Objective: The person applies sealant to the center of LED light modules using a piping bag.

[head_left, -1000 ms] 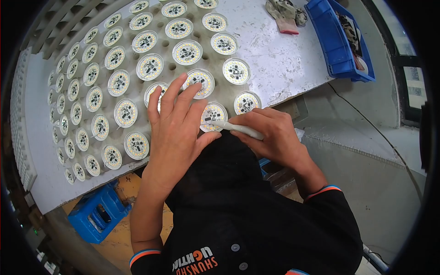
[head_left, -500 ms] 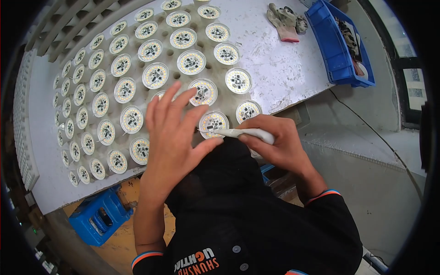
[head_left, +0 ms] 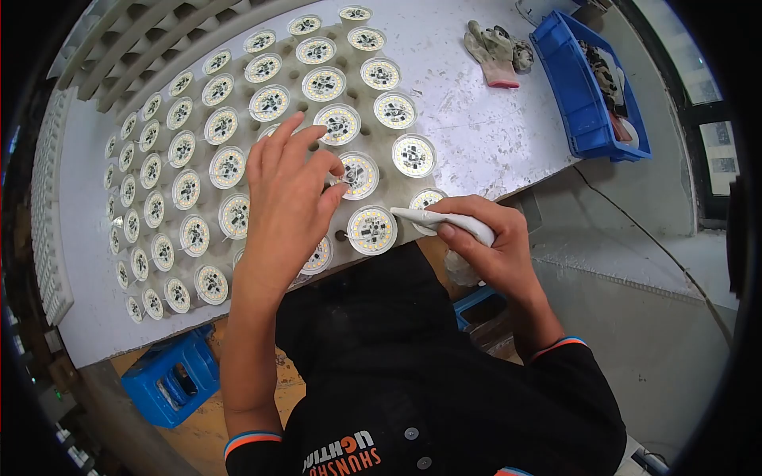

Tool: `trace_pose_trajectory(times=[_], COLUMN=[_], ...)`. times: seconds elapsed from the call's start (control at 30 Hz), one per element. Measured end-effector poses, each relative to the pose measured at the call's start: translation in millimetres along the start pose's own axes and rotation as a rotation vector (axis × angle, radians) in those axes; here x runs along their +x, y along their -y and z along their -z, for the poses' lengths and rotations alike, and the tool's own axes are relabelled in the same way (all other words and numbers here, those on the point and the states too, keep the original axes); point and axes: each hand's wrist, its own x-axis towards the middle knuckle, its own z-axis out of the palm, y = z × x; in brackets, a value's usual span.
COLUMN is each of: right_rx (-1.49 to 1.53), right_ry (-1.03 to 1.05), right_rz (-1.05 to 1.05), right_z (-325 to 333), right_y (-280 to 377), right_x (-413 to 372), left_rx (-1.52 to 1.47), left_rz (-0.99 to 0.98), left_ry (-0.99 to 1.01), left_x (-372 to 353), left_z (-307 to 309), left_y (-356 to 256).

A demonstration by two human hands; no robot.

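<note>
Several round LED lamp boards sit in rows in a pale holed tray on the white bench. My left hand lies flat over the tray with fingers spread, fingertips touching a board near the tray's right side. My right hand grips a white pen-shaped tool, its tip pointing left toward the board at the near edge. Another board is partly hidden behind the tool.
A blue bin with parts stands at the far right of the bench, a pair of work gloves beside it. White slotted racks line the left side. A blue crate sits on the floor below.
My left hand has slid away from me, up the tray, uncovering the near boards. My right hand with the tool has shifted slightly right. The view has moved so the tray sits lower.
</note>
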Motion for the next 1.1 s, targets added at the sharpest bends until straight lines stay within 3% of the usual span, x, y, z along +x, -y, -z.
trace_pose_trajectory(times=[0.37,0.87,1.1], right_rx=[0.017,0.06,0.093], right_ry=[-0.003,-0.027,-0.063], right_rz=[-0.002,-0.072,-0.063], right_z=[1,4,3], right_y=[-3,-7,-11], right_x=[4,5,6], left_rx=[-0.04,-0.103,-0.056], left_rz=[-0.086,-0.372,-0.362], left_ry=[0.141,0.272,0.199], left_x=[14,39,33], left_z=[2,2,-5], left_y=[16,33,32])
